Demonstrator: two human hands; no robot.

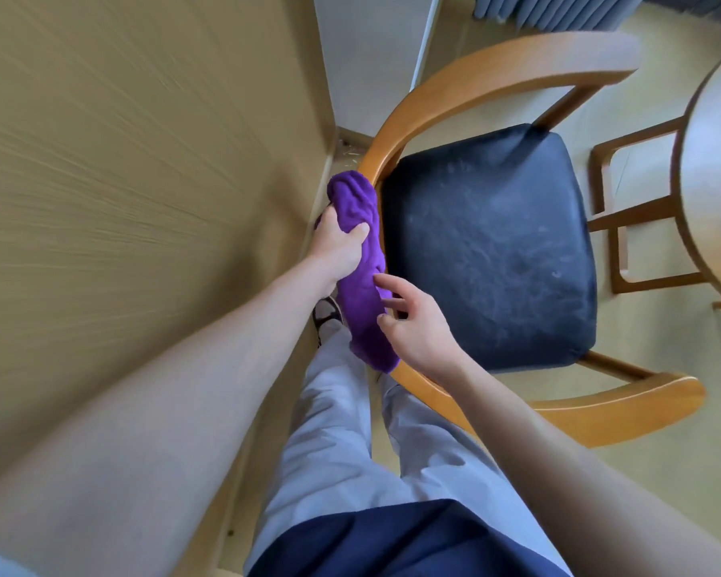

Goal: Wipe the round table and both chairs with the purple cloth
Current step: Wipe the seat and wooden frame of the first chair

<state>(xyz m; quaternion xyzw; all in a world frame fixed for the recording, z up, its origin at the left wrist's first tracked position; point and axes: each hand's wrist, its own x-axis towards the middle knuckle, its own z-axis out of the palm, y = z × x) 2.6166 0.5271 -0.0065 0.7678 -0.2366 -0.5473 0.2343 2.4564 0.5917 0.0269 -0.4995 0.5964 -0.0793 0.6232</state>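
Observation:
The purple cloth (361,260) lies draped along the curved wooden backrest of a chair (496,89) with a dark blue padded seat (492,247). My left hand (340,243) grips the cloth around the rail, thumb on top. My right hand (415,322) hovers beside the cloth's lower part with fingers spread and loosely bent, fingertips at the cloth's edge, holding nothing. The round wooden table (712,168) shows at the right edge, close to the chair's front. A second chair is not in view.
A yellow-beige wall (142,202) stands close on the left, right behind the chair's back. My legs and a shoe (327,316) fill the narrow gap between wall and chair. A radiator (558,8) is at the top. The table's wooden base (629,218) stands on the floor.

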